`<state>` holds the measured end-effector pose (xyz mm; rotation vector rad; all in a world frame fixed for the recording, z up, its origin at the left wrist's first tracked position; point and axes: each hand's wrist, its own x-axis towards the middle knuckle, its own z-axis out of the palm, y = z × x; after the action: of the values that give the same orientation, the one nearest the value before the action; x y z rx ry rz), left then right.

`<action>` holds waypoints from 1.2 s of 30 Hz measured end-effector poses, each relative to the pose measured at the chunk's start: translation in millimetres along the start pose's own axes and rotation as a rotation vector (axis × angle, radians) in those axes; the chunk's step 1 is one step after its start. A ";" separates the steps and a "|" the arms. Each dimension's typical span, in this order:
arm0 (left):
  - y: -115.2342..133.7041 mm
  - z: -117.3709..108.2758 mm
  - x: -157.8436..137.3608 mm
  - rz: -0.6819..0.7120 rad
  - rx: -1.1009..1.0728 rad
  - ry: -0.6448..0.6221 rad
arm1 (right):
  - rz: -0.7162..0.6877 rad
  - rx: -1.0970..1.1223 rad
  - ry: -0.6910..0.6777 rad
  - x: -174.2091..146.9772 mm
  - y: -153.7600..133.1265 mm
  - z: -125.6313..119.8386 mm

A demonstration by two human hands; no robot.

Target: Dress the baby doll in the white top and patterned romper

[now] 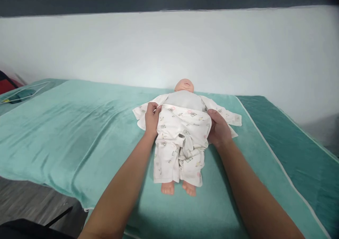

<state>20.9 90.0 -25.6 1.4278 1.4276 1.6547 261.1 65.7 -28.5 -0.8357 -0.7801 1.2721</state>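
Note:
A baby doll (184, 85) lies on its back, head toward the wall and bare feet (167, 188) toward me. White printed pants (182, 129) cover its legs and reach up to the belly. At the waistband's left corner, my left hand (153, 118) pinches the cloth. My right hand (219, 127) grips the waistband's other side, thumb on top and fingers hidden beneath. Under the pants' upper edge shows a pale top (184, 99). A printed jacket (230, 117) is spread behind the doll, its sleeves out to both sides.
A light green blanket (66, 126) with some creases covers the table. Darker green cloth (299, 136) lies along the right. A white wall (119, 48) stands behind. At the far left are a white cord (26, 97) and a red and black object (6, 83).

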 end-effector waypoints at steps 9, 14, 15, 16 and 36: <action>-1.7 6.2 15.1 -0.005 -0.047 -0.023 | -0.105 -0.176 -0.017 9.6 -2.3 -3.9; -7.7 6.2 15.3 -0.093 -0.074 -0.290 | -0.064 -0.337 -0.022 3.2 -2.2 5.9; -7.9 5.2 15.0 -0.117 -0.051 -0.297 | -0.071 -0.346 -0.021 2.4 -2.2 7.1; -7.4 4.0 14.7 -0.150 -0.031 -0.303 | -0.077 -0.354 -0.018 2.0 -2.0 7.8; 10.6 -1.6 8.5 -0.490 -0.315 -0.537 | -0.018 -1.003 -0.144 30.1 -13.8 -9.5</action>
<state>19.4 93.6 -12.5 1.1112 1.0415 1.0279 280.0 93.3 -19.9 -1.5232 -1.5826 0.8831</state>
